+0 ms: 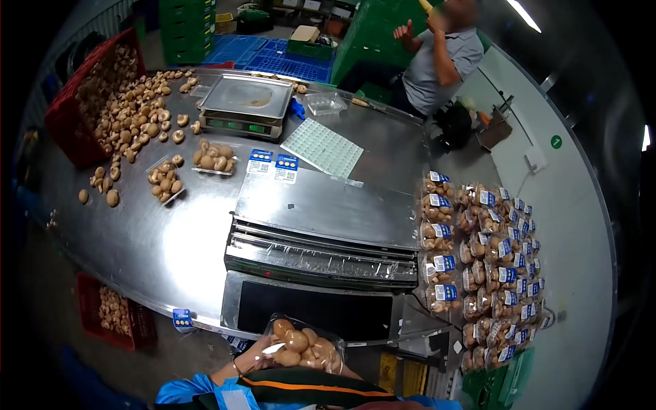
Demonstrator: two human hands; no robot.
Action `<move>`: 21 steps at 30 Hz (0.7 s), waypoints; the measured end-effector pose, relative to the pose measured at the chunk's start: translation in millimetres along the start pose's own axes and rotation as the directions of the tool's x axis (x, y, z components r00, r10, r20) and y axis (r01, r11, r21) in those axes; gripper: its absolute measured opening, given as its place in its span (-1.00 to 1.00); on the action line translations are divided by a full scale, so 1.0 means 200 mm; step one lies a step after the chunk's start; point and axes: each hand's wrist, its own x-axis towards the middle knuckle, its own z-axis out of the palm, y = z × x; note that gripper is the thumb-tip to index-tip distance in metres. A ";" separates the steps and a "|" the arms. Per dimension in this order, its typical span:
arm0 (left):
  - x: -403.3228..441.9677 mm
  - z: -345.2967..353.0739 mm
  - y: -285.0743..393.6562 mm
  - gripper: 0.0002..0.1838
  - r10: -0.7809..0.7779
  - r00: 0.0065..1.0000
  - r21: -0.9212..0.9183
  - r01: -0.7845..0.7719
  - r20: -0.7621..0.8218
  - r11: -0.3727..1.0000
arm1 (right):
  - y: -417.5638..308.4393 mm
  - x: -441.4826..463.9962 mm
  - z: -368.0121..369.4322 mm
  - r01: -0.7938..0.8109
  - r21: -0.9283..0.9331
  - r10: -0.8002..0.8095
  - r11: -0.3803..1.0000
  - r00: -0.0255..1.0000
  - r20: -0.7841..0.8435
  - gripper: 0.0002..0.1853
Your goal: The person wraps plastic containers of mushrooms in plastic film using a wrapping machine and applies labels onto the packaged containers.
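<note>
Since the left hand (254, 357) is gripping the mushroom pack (302, 346) by its left end, that side's clear; right hand (351, 373) is mostly hidden, can't tell its grip. Pack's between them, long axis roughly left-to-right.

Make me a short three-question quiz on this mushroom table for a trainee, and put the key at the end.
1. What does the left hand hold?
2. True or false: the red crate on the table is tipped, with loose mushrooms spilling out of it.
3. Fill in the missing colour: the labels on the packs along the right are ____ and white.

Key:
1. A clear pack of brown mushrooms.
2. True.
3. Blue.
</note>
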 end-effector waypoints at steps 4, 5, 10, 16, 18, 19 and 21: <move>-0.05 0.13 0.13 -0.63 0.058 0.952 -0.058 -0.042 0.301 0.997 | -0.06 -0.04 0.07 0.039 -0.043 -0.034 0.998 0.993 0.115 -0.62; -0.07 0.17 0.17 -0.58 0.065 0.925 -0.084 -0.036 0.374 0.996 | -0.08 -0.07 0.08 0.030 -0.050 -0.022 0.998 0.989 0.145 -0.60; -0.12 0.15 0.41 -0.31 0.119 0.775 -0.235 0.039 0.620 0.971 | -0.32 -0.06 0.14 0.073 -0.192 0.002 0.979 0.933 0.361 -0.52; -0.43 -0.04 0.80 0.00 0.210 0.798 -0.096 -0.190 0.565 0.977 | -0.99 0.27 0.46 0.691 -0.479 -0.085 0.541 0.611 0.787 -0.48; -0.43 -0.16 0.73 -0.10 0.266 0.844 -0.198 -0.193 0.465 0.961 | -1.15 0.45 0.56 0.832 -0.337 -0.235 0.441 0.469 0.851 -0.50; -0.44 -0.19 0.67 -0.14 0.340 0.868 -0.319 -0.227 0.363 0.920 | -1.20 0.63 0.56 0.801 -0.322 -0.392 0.504 0.545 0.741 -0.57; -0.35 -0.28 0.52 -0.17 0.555 0.817 -0.666 -0.329 0.154 0.669 | -1.44 1.02 0.58 0.658 -0.391 -0.469 0.643 0.743 0.478 -0.52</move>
